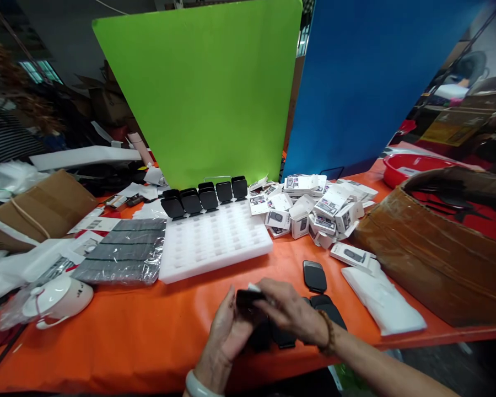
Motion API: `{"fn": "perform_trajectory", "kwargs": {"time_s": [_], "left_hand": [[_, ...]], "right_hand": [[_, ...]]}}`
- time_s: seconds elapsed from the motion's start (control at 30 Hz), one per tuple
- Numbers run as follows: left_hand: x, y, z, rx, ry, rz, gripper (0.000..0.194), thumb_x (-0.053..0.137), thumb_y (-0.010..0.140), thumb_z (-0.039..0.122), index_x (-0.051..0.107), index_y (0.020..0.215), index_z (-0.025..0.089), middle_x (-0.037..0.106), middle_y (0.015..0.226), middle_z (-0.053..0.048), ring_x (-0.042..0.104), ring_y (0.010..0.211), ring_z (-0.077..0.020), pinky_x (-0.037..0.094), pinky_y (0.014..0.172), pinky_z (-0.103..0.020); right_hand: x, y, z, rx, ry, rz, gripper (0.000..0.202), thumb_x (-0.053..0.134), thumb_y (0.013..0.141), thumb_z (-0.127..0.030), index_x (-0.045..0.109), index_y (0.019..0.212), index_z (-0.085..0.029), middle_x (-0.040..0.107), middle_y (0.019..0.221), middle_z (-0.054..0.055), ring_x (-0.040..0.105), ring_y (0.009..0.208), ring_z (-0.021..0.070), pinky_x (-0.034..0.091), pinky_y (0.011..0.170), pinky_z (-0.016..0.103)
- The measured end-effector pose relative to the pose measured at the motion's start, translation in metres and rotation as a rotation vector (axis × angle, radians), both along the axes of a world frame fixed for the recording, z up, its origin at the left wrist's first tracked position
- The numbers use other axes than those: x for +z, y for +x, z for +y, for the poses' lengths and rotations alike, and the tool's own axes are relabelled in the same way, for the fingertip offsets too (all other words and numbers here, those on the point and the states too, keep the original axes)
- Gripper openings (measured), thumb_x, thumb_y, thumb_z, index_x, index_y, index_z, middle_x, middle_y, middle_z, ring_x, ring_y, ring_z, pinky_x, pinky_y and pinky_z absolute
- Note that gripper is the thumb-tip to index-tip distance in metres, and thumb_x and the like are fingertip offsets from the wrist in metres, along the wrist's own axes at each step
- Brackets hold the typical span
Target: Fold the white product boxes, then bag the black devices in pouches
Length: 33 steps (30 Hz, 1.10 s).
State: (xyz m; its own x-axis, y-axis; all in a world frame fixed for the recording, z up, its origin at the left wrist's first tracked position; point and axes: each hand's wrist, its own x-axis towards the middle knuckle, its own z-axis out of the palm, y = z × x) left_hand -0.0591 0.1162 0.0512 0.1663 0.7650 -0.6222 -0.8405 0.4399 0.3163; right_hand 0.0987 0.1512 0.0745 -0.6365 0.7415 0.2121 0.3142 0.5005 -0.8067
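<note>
Beside white foam tray (215, 237), hands (258, 314), black piece (248, 298)

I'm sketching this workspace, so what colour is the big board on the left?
Bright lime green, seen best in the head view.

Our hands nearly meet low in view: our left hand (233, 325) is palm up, fingers curled, and our right hand (287, 309) reaches across from the right, its fingers bent and pinching.
</note>
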Motion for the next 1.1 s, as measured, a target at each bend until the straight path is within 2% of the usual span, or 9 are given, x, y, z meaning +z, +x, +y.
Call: {"fn": "perform_trajectory", "kwargs": {"time_s": [0.1,0.17,0.37,0.53,0.6,0.7,0.83,0.97,1.1], "left_hand": [[-0.001,0.002,0.000,-0.010,0.082,0.285,0.022,0.067,0.078,0.036,0.064,0.079,0.014,0.067,0.081,-0.005,0.063,0.080,-0.0187,0.048,0.079,-0.032],[-0.003,-0.004,0.004,0.041,0.174,0.636,0.031,0.073,0.070,0.043,0.064,0.081,0.016,0.066,0.087,-0.004,0.061,0.086,-0.0188,0.045,0.080,-0.030],[-0.009,-0.035,0.021,0.073,0.380,1.385,0.032,0.061,0.074,0.050,0.062,0.082,0.018,0.064,0.085,-0.006,0.060,0.086,-0.0226,0.046,0.081,-0.035],[-0.008,-0.062,0.038,0.174,0.486,1.931,0.025,0.054,0.082,0.033,0.061,0.099,0.017,0.059,0.119,-0.016,0.052,0.116,-0.0311,0.043,0.096,-0.046],[-0.009,-0.070,0.048,0.126,0.448,2.117,0.029,0.054,0.083,0.026,0.062,0.108,0.015,0.053,0.133,-0.018,0.042,0.129,-0.0350,0.036,0.103,-0.052],[-0.013,-0.079,0.060,-0.085,0.316,2.308,0.036,0.055,0.085,0.022,0.061,0.120,0.018,0.048,0.142,-0.015,0.028,0.137,-0.0406,0.026,0.105,-0.061],[-0.023,-0.086,0.064,-0.321,0.275,2.397,0.040,0.052,0.089,0.023,0.057,0.129,0.024,0.048,0.142,-0.010,0.030,0.136,-0.0407,0.023,0.105,-0.064],[-0.032,-0.092,0.060,-0.352,0.285,2.451,0.044,0.053,0.088,0.023,0.053,0.132,0.030,0.047,0.143,-0.007,0.032,0.136,-0.0368,0.024,0.107,-0.061],[-0.036,-0.094,0.060,-0.312,0.291,2.429,0.045,0.054,0.087,0.021,0.053,0.130,0.032,0.048,0.143,-0.005,0.033,0.136,-0.0350,0.022,0.108,-0.060]], "right_hand": [[0.001,0.029,0.035,-0.031,-0.437,0.025,0.019,0.058,0.083,-0.034,0.062,0.091,-0.018,0.062,0.077,0.001,0.055,0.064,0.0138,0.043,0.058,0.023],[-0.004,0.049,0.058,-0.062,-0.571,-0.020,0.024,0.061,0.080,-0.039,0.060,0.088,-0.017,0.061,0.073,0.000,0.053,0.058,0.0124,0.041,0.054,0.022],[-0.024,0.080,0.093,-0.220,-0.223,-0.634,0.024,0.066,0.073,-0.026,0.063,0.094,-0.014,0.068,0.086,0.006,0.062,0.076,0.0196,0.040,0.059,0.024],[-0.010,0.072,0.099,-0.328,-0.037,-0.756,0.017,0.061,0.076,-0.019,0.065,0.090,-0.012,0.068,0.084,0.013,0.062,0.084,0.0281,0.035,0.063,0.028],[0.008,0.057,0.109,-0.352,0.063,-0.734,0.017,0.056,0.082,-0.024,0.064,0.093,-0.014,0.068,0.085,0.012,0.062,0.085,0.0272,0.034,0.064,0.028],[0.041,0.017,0.137,-0.353,0.247,-0.614,0.021,0.050,0.088,-0.030,0.064,0.098,-0.017,0.069,0.088,0.009,0.062,0.084,0.0232,0.035,0.064,0.026],[0.071,-0.057,0.187,-0.304,0.366,-0.507,0.025,0.052,0.089,-0.031,0.062,0.106,-0.017,0.069,0.103,0.009,0.061,0.091,0.0210,0.039,0.069,0.025],[0.068,-0.128,0.227,-0.224,0.389,-0.516,0.029,0.057,0.085,-0.029,0.061,0.112,-0.019,0.067,0.112,0.008,0.061,0.098,0.0206,0.041,0.074,0.024],[0.055,-0.173,0.237,-0.167,0.392,-0.559,0.019,0.058,0.083,-0.023,0.067,0.099,-0.021,0.072,0.094,0.008,0.064,0.089,0.0228,0.042,0.070,0.026]]}}
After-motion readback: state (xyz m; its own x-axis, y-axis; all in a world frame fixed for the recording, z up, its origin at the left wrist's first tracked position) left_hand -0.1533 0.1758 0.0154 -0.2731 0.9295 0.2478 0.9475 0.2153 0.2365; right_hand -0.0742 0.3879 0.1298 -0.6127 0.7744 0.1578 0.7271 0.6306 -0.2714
